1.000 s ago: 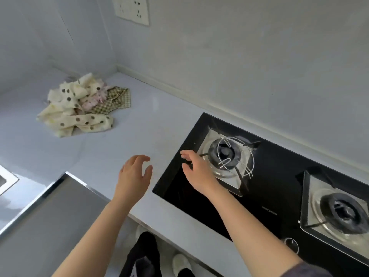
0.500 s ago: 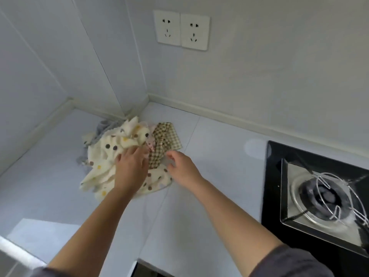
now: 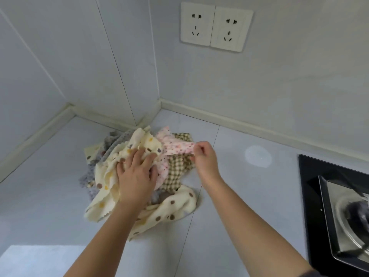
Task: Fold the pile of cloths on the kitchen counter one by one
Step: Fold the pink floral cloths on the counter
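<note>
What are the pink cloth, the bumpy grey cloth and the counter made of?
The pink cloth looks like thin, soft cotton: it wrinkles and drapes limply. The grey cloth seems thicker, maybe knit or terry, judging by its nubbly surface. The counter looks like polished stone or tile, smooth with a faint sheen; I cannot tell which.

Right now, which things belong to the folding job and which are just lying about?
Job: pink floral cloth, pinched by right hand; cream dotted cloth under left hand; checked cloth; grey cloth; counter.
Lying about: gas hob; wall sockets.
</note>
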A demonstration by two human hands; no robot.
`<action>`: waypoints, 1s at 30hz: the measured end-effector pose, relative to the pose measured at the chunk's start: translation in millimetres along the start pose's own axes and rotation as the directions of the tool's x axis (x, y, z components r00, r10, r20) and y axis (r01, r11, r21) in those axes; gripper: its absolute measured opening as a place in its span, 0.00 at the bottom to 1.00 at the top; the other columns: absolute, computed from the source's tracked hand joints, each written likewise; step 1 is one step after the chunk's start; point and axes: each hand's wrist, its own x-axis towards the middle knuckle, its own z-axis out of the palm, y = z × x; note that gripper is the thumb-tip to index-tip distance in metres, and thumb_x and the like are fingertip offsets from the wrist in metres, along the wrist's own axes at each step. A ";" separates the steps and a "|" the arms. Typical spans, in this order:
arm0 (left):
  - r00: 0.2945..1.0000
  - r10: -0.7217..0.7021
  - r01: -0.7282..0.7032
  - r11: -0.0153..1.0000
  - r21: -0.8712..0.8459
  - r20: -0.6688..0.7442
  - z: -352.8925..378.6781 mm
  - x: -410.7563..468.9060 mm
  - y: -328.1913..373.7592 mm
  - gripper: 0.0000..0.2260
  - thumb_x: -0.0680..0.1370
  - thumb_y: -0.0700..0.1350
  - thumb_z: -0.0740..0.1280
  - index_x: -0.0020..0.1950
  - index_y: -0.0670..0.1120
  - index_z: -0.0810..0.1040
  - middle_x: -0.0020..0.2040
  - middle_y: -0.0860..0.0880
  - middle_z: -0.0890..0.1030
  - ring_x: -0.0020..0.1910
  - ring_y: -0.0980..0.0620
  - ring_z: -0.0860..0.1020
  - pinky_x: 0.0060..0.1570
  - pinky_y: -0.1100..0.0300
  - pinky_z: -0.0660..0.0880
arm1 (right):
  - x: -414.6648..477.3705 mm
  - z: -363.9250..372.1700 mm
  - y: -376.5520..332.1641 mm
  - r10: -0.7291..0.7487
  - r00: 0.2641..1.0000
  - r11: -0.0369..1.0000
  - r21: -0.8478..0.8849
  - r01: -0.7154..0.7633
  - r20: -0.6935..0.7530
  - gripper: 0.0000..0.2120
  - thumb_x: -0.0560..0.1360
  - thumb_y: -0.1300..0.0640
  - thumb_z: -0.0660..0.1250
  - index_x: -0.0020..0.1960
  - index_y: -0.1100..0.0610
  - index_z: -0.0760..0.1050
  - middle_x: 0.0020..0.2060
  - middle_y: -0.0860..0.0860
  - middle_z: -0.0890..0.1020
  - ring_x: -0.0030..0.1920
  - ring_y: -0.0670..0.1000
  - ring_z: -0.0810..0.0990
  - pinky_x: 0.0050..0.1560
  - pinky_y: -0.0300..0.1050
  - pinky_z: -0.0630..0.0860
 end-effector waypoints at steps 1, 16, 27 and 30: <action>0.999 -0.002 0.001 1.000 -0.008 -0.033 3.4 0.6 1.3 0.17 0.76 0.52 0.58 0.62 0.52 0.77 0.68 0.47 0.74 0.70 0.43 0.67 0.62 0.36 0.64 | -0.3 -11.1 -1.9 0.061 0.998 0.969 0.242 -0.057 -0.012 0.07 0.82 0.63 0.57 0.46 0.59 0.70 0.45 0.53 0.77 0.48 0.53 0.79 0.51 0.45 0.79; 0.915 0.052 -0.024 0.997 0.075 -0.399 47.7 -8.3 6.1 0.18 0.77 0.47 0.55 0.62 0.46 0.77 0.66 0.42 0.74 0.69 0.41 0.67 0.67 0.36 0.55 | 5.3 -127.4 73.3 0.226 0.968 0.853 0.502 -0.142 -0.110 0.06 0.80 0.59 0.60 0.50 0.56 0.76 0.38 0.50 0.81 0.38 0.49 0.80 0.39 0.43 0.79; 0.892 0.216 -0.248 0.968 -0.031 -0.398 39.6 -91.0 66.4 0.11 0.77 0.43 0.62 0.56 0.43 0.80 0.60 0.42 0.77 0.61 0.40 0.72 0.66 0.42 0.58 | -100.8 -196.8 108.7 -0.085 0.980 0.968 0.218 0.124 -0.178 0.05 0.81 0.56 0.58 0.53 0.52 0.73 0.44 0.50 0.81 0.40 0.48 0.80 0.39 0.42 0.78; 0.856 0.385 -0.452 0.881 -0.139 -0.346 45.7 -135.4 88.7 0.07 0.77 0.43 0.65 0.49 0.44 0.81 0.50 0.45 0.80 0.53 0.42 0.76 0.55 0.48 0.67 | -139.1 -211.3 125.8 -0.120 0.972 0.967 0.199 0.161 -0.203 0.10 0.80 0.62 0.58 0.47 0.49 0.73 0.37 0.51 0.79 0.33 0.48 0.77 0.30 0.39 0.73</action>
